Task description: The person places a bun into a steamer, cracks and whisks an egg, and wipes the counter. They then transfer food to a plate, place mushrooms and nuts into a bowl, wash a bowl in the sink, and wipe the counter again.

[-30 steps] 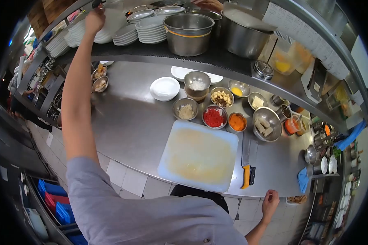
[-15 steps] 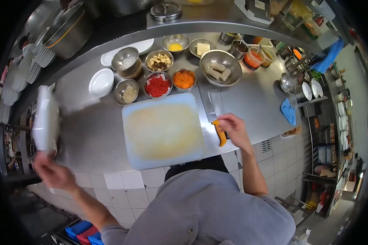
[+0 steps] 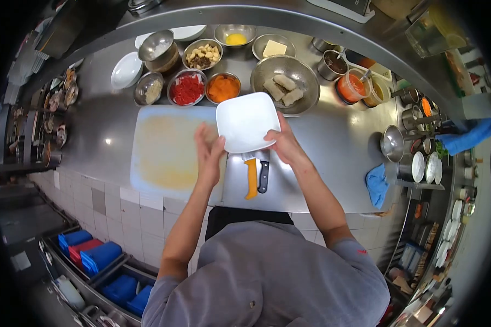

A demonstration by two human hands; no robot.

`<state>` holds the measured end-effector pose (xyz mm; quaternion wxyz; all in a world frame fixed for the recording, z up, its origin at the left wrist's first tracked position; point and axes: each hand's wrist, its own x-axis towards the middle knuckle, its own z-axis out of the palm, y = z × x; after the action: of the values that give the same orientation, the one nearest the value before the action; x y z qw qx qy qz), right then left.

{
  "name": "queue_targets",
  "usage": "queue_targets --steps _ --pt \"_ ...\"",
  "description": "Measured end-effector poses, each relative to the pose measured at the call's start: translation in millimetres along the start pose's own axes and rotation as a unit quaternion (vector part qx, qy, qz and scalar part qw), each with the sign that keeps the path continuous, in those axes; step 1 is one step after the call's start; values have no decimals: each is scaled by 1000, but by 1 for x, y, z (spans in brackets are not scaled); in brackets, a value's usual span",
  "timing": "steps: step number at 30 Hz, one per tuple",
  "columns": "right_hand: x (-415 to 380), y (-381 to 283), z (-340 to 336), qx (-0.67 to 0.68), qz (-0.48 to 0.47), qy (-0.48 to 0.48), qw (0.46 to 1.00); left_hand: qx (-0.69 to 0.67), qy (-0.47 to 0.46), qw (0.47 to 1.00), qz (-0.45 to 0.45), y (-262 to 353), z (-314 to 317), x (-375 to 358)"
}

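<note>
White plate (image 3: 247, 122), right fingers (image 3: 273, 136) gripping its edge — left fingers (image 3: 201, 136) open, two knives (image 3: 251, 179).

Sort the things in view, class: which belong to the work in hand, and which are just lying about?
In hand:
- glossy white square plate, in the right hand's grip, left hand at its edge

Lying about:
- pale rectangular cutting board
- yellow-handled knife
- large round metal bowl
- crumpled blue cloth

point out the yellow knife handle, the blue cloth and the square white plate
yellow knife handle (image 3: 251, 181): head view, middle of the grip
blue cloth (image 3: 377, 185): head view, middle
square white plate (image 3: 247, 122): head view, centre
</note>
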<state>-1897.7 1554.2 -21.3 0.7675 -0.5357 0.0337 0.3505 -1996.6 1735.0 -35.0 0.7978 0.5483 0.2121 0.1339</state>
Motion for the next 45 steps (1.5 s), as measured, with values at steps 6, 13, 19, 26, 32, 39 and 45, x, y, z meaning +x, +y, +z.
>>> queue_targets --steps 6,13,19,26,32,39,45 --pt "61 -28 -61 -311 -82 -48 946 -89 -70 984 -135 -38 28 22" --pt "140 -65 -63 -740 -77 153 651 -16 -16 994 -108 -44 34 17" --pt "175 -47 -85 -755 -74 128 638 -37 4 994 -104 -45 33 12" --pt "163 -52 -86 -739 -91 119 657 -42 9 994 -105 -52 34 16" --pt "119 -86 -48 -718 -145 70 677 -56 17 993 -101 -54 39 16" --pt "129 -88 -65 -740 -149 48 654 -73 43 992 -91 -59 50 24" --pt "146 -59 -80 -751 -79 61 652 -83 48 992 -78 -50 42 10"
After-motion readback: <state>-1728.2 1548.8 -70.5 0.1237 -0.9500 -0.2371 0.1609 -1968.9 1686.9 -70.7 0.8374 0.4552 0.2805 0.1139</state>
